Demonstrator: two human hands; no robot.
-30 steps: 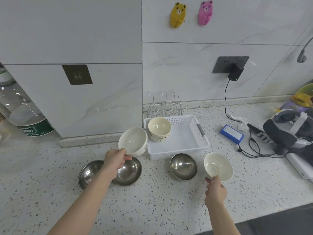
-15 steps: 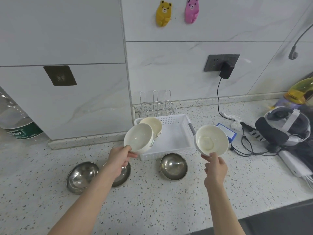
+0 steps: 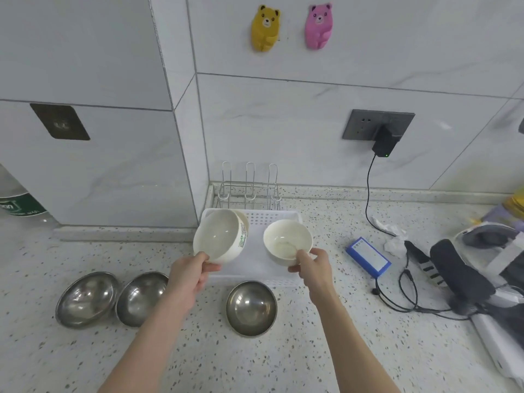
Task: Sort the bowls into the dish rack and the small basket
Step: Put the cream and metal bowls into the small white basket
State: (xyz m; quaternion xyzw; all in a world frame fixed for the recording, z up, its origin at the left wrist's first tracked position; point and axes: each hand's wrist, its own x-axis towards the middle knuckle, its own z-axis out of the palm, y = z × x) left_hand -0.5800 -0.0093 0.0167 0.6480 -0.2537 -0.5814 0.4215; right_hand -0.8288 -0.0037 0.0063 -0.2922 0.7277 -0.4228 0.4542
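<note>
- Steel first, nearest the person: three metal bowls sit on the speckled worktop (image 3: 283, 364), two touching at the left (image 3: 88, 299) (image 3: 141, 297) and one (image 3: 251, 307) apart to the right, just in front of the basket. They look light, stiff and slick; I judge a pinch over the rim would serve, and they would ring rather than break if dropped.
- The left hand (image 3: 188, 275) pinches the near rim of a white bowl (image 3: 219, 239), thumb inside and fingers under, holding it tilted so its mouth faces the person.
- The right hand (image 3: 312, 265) pinches the rim of a second white bowl (image 3: 286, 241) the same way, held nearly level.
- Both white bowls hang over the white plastic basket (image 3: 279, 215), not yet set down. They appear ceramic-like: stiff, smooth, likely chippable, so lowering gently matters; a rim pinch leaves little margin if glaze is slippery.
- Behind the left-hand bowl, the edge of another cream bowl (image 3: 243, 219) shows inside the basket.
- The wire dish rack (image 3: 249, 191) stands behind the basket against the wall, with no bowl in it.
- Compared with half a second ago, the right-hand bowl has come in from beside the basket to above it and tipped level, and the left-hand bowl now covers the stacked one.
</note>
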